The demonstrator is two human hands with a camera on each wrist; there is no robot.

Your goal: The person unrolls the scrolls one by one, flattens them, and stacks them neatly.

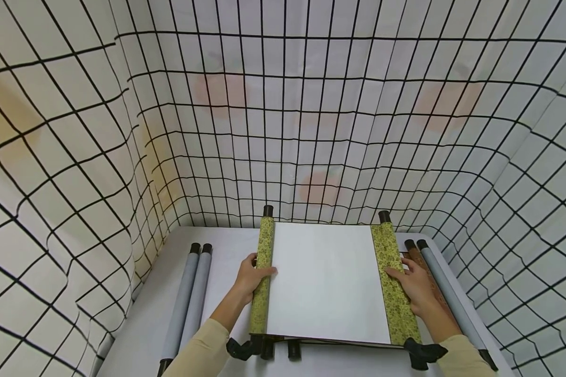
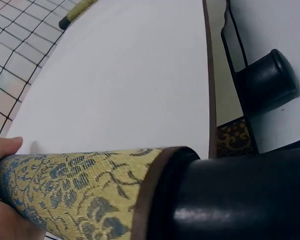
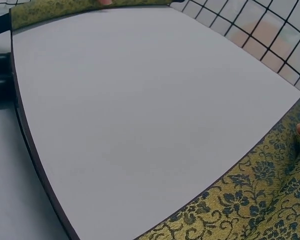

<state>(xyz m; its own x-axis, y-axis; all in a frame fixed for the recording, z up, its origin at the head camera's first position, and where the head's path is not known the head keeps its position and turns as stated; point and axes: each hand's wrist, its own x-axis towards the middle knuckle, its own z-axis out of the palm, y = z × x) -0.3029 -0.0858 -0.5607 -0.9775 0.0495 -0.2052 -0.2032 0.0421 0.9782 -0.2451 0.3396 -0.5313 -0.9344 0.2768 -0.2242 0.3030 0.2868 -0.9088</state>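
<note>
A hanging scroll (image 1: 327,283), partly unrolled, shows a blank white sheet between two yellow-gold strips of floral brocade. My left hand (image 1: 252,276) grips its left rolled end, thumb across the front near the white edge. In the left wrist view that brocade roll (image 2: 85,190) ends in a thick black knob (image 2: 240,200), with the thumb (image 2: 7,147) at its far side. On the right brocade strip (image 3: 235,200), my right hand (image 1: 416,285) holds the edge with its thumb in front. The fingers behind the scroll are mostly hidden.
Two grey rolled scrolls (image 1: 184,303) with black ends lie at the left. A brown roll (image 1: 431,277) and a grey roll (image 1: 453,298) lie at the right. Black roller ends (image 1: 294,350) poke out beneath the open scroll. Black wire mesh (image 1: 311,139) surrounds the white table (image 1: 226,251).
</note>
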